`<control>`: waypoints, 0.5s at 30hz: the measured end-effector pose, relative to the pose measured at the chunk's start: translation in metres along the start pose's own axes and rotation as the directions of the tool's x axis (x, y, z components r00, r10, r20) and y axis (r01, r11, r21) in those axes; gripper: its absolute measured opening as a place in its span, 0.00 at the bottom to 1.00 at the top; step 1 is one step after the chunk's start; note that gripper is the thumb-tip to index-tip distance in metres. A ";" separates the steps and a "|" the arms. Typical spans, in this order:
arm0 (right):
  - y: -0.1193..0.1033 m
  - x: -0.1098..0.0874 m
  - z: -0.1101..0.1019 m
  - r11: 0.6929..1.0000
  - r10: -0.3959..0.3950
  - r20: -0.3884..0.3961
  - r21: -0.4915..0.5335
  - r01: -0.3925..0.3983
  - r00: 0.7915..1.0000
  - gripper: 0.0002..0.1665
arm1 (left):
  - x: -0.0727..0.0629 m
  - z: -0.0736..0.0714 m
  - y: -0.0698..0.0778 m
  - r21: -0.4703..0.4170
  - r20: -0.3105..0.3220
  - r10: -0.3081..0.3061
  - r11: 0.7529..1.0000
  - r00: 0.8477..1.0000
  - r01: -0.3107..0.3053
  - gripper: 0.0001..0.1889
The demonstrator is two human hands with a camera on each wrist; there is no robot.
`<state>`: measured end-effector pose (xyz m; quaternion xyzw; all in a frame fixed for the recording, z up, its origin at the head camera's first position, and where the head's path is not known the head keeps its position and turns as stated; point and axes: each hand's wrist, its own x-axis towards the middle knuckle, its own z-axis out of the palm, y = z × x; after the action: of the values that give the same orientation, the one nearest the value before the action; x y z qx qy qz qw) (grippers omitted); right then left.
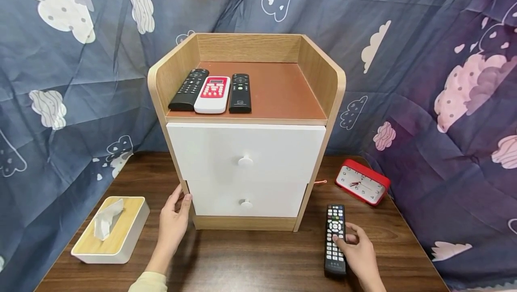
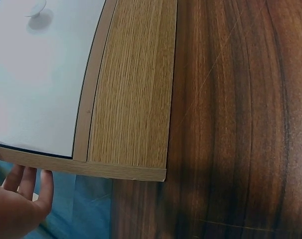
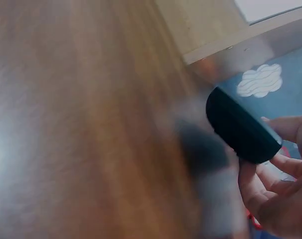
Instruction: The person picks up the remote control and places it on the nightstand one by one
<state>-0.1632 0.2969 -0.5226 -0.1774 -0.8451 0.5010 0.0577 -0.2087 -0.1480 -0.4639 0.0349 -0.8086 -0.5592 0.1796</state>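
My right hand (image 1: 358, 251) pinches a black remote control (image 1: 335, 238) by its sides, thumb on the left and fingers on the right. In the right wrist view the remote (image 3: 240, 129) is seen from its end, held off the table. My left hand (image 1: 174, 220) touches the lower left side of a wood-framed cabinet (image 1: 244, 224), thumb near the front edge and fingers along the side panel. Its fingertips (image 2: 46, 181) look fairly straight in the left wrist view. The cabinet's white upper drawer (image 1: 210, 148) and lower drawer (image 1: 218, 198) each have a round knob.
On the cabinet's brown top lie a black remote (image 1: 190, 90), a white-and-red remote (image 1: 213, 97) and a slim black remote (image 1: 240, 94). A tissue box (image 1: 133, 233) stands at the left, a red alarm clock (image 1: 363, 182) at the right. A cloud-patterned cloth (image 1: 404, 50) hangs behind the table (image 1: 250, 265).
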 end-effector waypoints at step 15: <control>-0.090 -0.020 -0.041 0.946 -0.148 -0.197 0.256 0.197 0.969 0.35 | -0.001 -0.001 0.001 0.001 0.007 -0.003 1.000 1.000 0.003 0.27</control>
<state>-0.1547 0.2842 -0.4234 -0.1361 -0.7718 0.5883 0.1992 -0.2073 -0.1484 -0.4629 0.0343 -0.8093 -0.5593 0.1760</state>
